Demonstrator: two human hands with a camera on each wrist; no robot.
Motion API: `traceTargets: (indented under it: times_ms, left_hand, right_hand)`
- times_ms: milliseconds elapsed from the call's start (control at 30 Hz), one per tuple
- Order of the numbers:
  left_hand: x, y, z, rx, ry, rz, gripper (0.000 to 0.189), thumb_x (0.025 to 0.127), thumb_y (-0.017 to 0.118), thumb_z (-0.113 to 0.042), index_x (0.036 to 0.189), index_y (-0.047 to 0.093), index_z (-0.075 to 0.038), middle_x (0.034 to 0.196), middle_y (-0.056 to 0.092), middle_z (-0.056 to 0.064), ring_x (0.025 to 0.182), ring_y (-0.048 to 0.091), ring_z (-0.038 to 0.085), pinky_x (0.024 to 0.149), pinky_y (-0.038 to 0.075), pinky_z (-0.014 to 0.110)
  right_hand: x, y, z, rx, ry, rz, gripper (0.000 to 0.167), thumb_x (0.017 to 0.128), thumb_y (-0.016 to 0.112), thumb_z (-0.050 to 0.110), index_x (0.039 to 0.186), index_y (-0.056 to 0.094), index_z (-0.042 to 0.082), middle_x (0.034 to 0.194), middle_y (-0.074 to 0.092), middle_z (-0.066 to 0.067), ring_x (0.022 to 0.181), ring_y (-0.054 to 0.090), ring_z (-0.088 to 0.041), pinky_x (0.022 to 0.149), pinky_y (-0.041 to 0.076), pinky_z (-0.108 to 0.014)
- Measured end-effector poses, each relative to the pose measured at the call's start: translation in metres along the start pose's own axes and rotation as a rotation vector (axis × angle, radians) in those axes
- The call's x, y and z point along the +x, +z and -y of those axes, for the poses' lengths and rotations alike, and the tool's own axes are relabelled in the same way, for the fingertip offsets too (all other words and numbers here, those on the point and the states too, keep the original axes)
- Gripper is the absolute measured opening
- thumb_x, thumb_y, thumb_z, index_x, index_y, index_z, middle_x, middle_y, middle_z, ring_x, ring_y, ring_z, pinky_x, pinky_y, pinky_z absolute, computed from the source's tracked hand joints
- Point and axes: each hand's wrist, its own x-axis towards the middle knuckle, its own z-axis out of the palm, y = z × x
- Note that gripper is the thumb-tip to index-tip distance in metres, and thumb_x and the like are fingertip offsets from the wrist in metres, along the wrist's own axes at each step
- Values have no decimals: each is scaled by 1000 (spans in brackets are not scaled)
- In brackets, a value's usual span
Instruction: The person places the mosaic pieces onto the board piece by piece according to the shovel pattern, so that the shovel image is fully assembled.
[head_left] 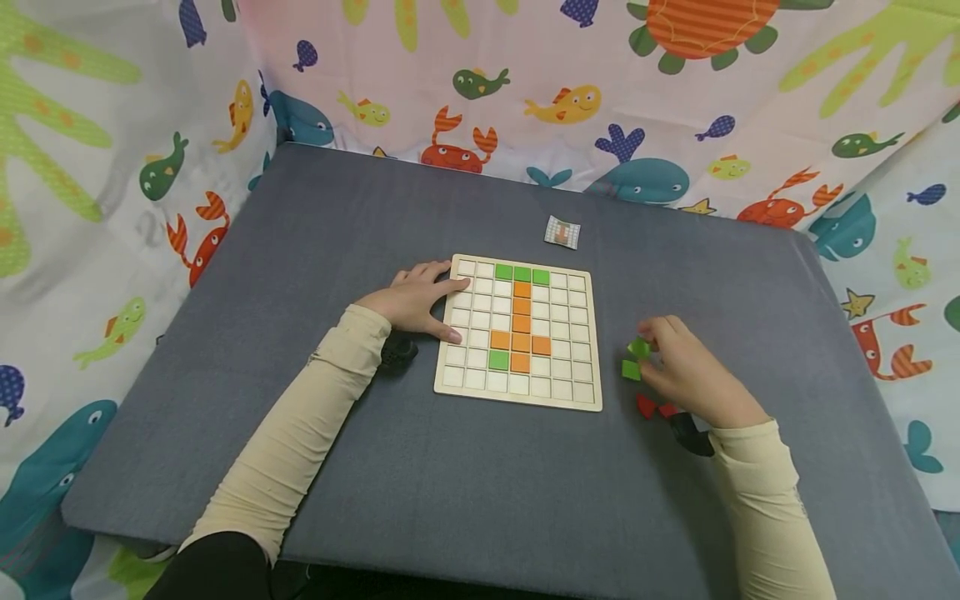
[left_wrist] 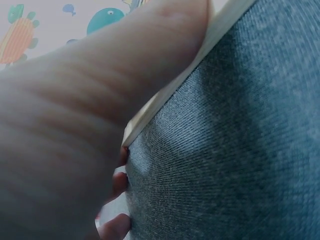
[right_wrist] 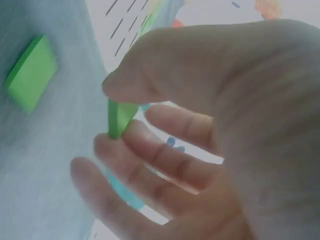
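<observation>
A wooden grid board (head_left: pixel 517 400) lies on the grey table, holding white squares plus green and orange square tiles. Along its top row sit three green tiles (head_left: pixel 522 273); orange tiles (head_left: pixel 521 323) run down the middle, with a green tile (head_left: pixel 498 359) low on the left. My left hand (head_left: pixel 408 298) rests at the board's left edge, fingers spread, thumb and a finger touching its surface. Right of the board, my right hand (head_left: pixel 686 371) pinches a green tile (right_wrist: pixel 120 119) between thumb and fingertips. Another green tile (head_left: pixel 631 370) lies on the table beneath that hand.
Two red pieces (head_left: pixel 645 406) lie close below my right hand, partly beside a dark wrist strap (head_left: pixel 690 435). A small card with a printed grid pattern (head_left: pixel 562 232) lies beyond the board. A curtain with sea animals (head_left: pixel 555 142) stands behind the table.
</observation>
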Motion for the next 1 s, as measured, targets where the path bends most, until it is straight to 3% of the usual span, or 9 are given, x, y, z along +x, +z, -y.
traceTargets:
  times_ms: [133, 367, 533, 833, 1000]
  left_hand:
    - [0, 0, 0, 2, -10, 0, 99, 75, 70, -63, 154, 20, -31, 161, 3, 8, 147, 3, 31, 114, 11, 54]
    - [-2, -1, -1, 3, -10, -8, 99, 76, 71, -62, 154, 20, -29, 161, 4, 10, 147, 4, 32, 114, 11, 56]
    - [-3, -1, -1, 0, -6, 1, 98, 76, 71, -61, 154, 21, -28, 161, 5, 11, 147, 5, 33, 114, 11, 56]
    - [-4, 0, -1, 2, 1, -2, 97, 77, 70, -61, 154, 22, -27, 161, 6, 11, 147, 6, 33, 114, 11, 55]
    - [-3, -1, -1, 15, -3, -7, 98, 76, 70, -62, 154, 21, -28, 161, 6, 10, 147, 6, 32, 114, 11, 55]
  right_hand:
    - [10, 5, 17, -3, -81, -7, 31, 81, 64, -8, 110, 53, -9, 105, 53, -20, 91, 57, -32, 76, 49, -43]
    - [27, 15, 39, -8, -118, 60, 31, 82, 67, -7, 111, 55, -4, 108, 57, -17, 97, 59, -30, 79, 51, -42]
    - [35, 28, 47, -23, -215, 52, 29, 79, 69, -9, 106, 58, -4, 102, 59, -15, 94, 59, -27, 79, 51, -39]
    - [39, 51, 59, 5, -267, 99, 29, 78, 70, -7, 106, 60, -2, 104, 61, -13, 92, 61, -24, 78, 51, -37]
    - [41, 57, 58, -8, -314, 81, 27, 77, 70, -7, 103, 64, -1, 103, 63, -11, 94, 62, -23, 80, 51, -36]
